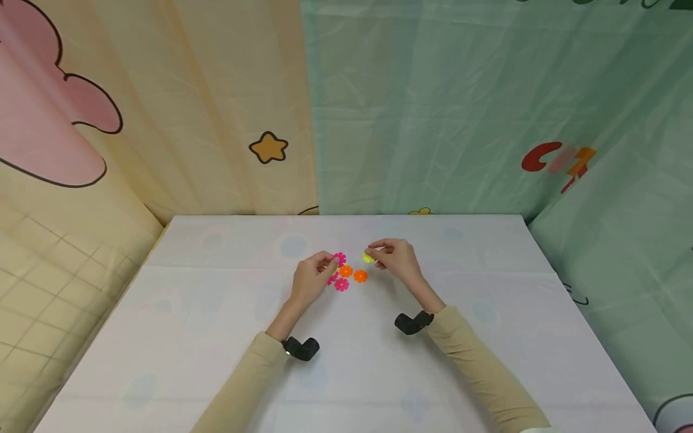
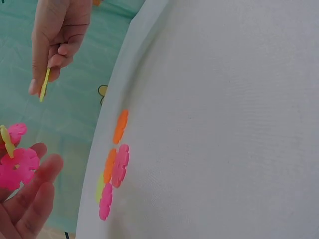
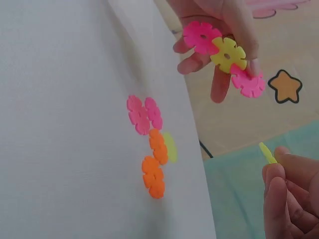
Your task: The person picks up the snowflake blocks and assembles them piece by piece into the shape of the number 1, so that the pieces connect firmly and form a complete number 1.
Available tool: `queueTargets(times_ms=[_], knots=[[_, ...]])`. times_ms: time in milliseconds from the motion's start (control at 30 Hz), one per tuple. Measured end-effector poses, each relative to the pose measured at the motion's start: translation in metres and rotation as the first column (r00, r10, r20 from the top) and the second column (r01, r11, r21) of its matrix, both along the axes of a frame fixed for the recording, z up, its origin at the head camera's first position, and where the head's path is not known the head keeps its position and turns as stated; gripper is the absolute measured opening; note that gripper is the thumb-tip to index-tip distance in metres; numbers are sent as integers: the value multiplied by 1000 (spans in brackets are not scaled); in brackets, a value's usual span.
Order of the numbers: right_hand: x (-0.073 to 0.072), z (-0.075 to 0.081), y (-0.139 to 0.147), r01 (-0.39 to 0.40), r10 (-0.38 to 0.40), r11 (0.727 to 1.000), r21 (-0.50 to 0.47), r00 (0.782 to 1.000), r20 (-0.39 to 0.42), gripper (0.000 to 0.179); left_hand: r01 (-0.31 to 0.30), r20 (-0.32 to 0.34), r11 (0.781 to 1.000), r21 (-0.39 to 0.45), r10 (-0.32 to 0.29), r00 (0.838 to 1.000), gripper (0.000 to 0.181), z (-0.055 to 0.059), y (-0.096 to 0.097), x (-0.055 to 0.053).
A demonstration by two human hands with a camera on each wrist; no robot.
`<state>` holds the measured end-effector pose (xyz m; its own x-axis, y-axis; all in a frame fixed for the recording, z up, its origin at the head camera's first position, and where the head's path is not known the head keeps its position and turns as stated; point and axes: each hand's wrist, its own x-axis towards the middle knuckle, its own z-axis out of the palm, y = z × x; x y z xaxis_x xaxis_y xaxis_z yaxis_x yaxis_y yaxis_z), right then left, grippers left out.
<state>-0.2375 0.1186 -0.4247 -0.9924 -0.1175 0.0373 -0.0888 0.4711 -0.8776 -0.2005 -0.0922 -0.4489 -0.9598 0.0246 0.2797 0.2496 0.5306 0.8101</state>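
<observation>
My left hand point(image 1: 314, 278) holds a joined chain of snowflake discs, best seen in the right wrist view: a yellow disc point(image 3: 228, 55) between a pink disc point(image 3: 201, 37) and another pink disc point(image 3: 247, 82). Thumb and fingers of my right hand point(image 1: 397, 260) pinch a single yellow snowflake disc point(image 1: 369, 257), turned edge-on in both wrist views. Both hands are raised above the table, apart from each other. Below them lie loose discs: an orange disc point(image 1: 360, 276), a second orange disc point(image 1: 345, 271), a pink disc point(image 1: 341, 284), another pink one and a yellow disc point(image 3: 170, 147).
A white cloth covers the table point(image 1: 346, 361). Behind it hang a yellow curtain point(image 1: 227, 90) and a green curtain point(image 1: 433, 120). Each wrist carries a black camera, one on the left point(image 1: 301, 349) and one on the right point(image 1: 414, 323).
</observation>
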Motion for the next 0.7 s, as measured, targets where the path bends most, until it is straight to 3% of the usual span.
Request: queueTargets(times_ms=[167, 533, 700], knots=[[-2, 4, -8, -10, 11, 999, -30, 1000, 11, 28, 7, 14, 1000, -28, -6, 1000, 19, 3, 1, 2], [-4, 14, -18, -18, 11, 990, -140, 999, -53, 24, 50, 34, 998, -25, -49, 998, 16, 6, 8, -3], [-5, 19, -20, -29, 17, 992, -124, 996, -90, 22, 63, 1, 998, -25, -63, 998, 16, 7, 12, -8]])
